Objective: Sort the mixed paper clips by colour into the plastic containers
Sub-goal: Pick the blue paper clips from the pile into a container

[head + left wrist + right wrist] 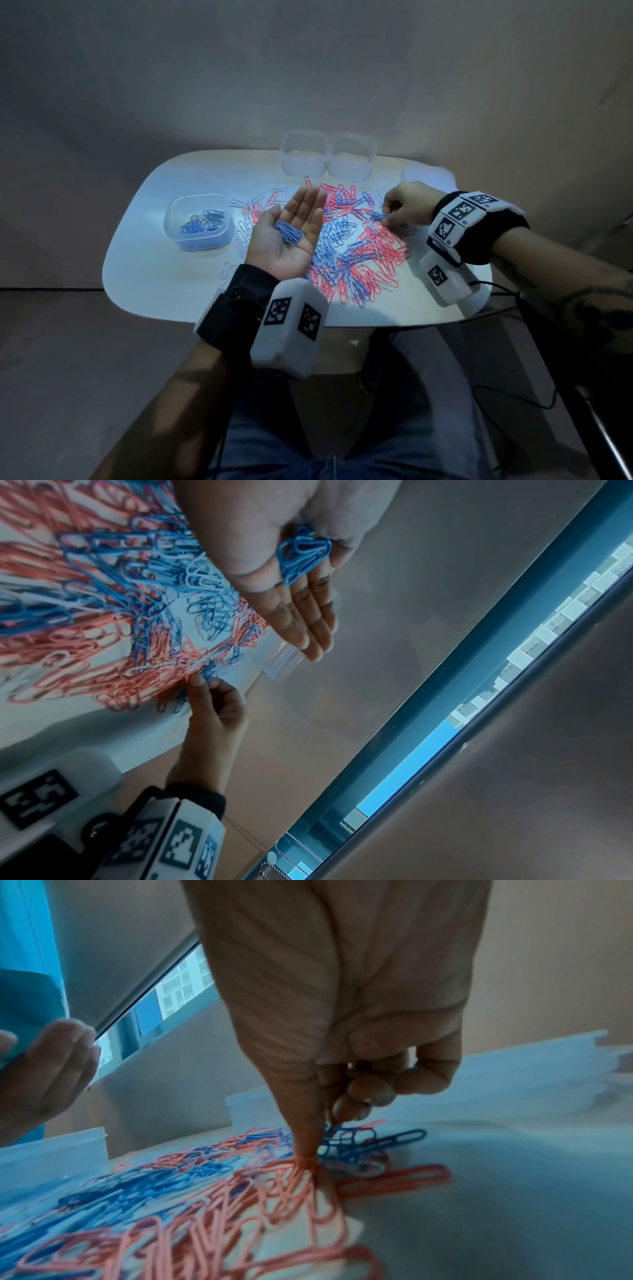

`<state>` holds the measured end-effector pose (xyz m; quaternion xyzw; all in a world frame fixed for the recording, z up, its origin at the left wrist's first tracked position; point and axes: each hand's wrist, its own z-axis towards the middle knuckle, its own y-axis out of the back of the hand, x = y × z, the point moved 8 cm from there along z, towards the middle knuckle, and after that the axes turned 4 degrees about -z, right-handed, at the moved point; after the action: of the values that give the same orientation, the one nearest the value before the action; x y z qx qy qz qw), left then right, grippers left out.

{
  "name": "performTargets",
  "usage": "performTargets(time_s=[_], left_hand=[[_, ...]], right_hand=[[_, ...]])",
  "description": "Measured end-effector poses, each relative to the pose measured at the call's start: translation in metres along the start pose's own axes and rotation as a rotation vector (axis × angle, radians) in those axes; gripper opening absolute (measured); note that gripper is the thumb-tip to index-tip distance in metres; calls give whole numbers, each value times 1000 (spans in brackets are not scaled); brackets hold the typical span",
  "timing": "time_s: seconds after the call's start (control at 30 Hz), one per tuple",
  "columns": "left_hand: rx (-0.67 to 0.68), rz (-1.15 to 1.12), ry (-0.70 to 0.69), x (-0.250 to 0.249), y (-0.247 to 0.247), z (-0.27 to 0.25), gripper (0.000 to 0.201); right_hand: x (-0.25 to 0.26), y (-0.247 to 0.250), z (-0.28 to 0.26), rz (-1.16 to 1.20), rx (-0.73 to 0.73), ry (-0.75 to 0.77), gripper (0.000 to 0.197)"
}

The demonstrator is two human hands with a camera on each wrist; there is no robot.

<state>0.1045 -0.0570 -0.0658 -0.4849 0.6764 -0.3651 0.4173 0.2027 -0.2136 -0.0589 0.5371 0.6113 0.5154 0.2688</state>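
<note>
A mixed pile of pink, blue and white paper clips (359,253) is spread over the middle of the white table (154,274). My left hand (301,219) is held palm up above the pile's left side, fingers straight, carrying several blue clips (289,232) in the palm (301,555). My right hand (390,216) reaches down at the pile's far right edge. Its thumb and curled fingers (342,1112) pinch at a blue clip (378,216) in a small blue cluster (359,1139). A clear plastic container (198,222) on the left holds blue clips.
Two clear containers (303,154) (351,157) stand side by side at the table's back edge, with nothing seen inside. Another translucent plastic piece (416,174) sits at the back right. A few white clips (239,236) lie between the blue container and the pile. Cables hang at the right.
</note>
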Motion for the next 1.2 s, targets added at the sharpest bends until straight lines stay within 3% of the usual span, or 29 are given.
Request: performTargets(time_s=[0.23, 0.47, 0.6, 0.7, 0.8, 0.97, 1.03, 1.1, 1.2], left_hand=[[-61, 27, -20, 3, 12, 5, 49], [-120, 120, 9, 16, 13, 8, 46], [-57, 82, 59, 26, 0, 6, 47], [-15, 49, 77, 17, 0, 5, 49], [25, 50, 94, 9, 2, 5, 53], [39, 89, 100, 11, -2, 1, 51], [40, 131, 113, 14, -2, 1, 50], [37, 146, 129, 19, -1, 2, 52], [48, 98, 158, 27, -3, 1, 56]], right_hand=[[12, 14, -5, 328, -33, 52, 9], [68, 6, -30, 688, 182, 218, 19], [99, 9, -37, 516, 167, 324, 4], [87, 30, -36, 488, 17, 330, 17], [46, 52, -29, 554, -175, 149, 23], [3, 34, -20, -97, -132, -108, 11], [18, 41, -26, -3, -259, -41, 3], [51, 45, -34, 275, -335, 150, 9], [94, 33, -43, 444, -175, 309, 16]])
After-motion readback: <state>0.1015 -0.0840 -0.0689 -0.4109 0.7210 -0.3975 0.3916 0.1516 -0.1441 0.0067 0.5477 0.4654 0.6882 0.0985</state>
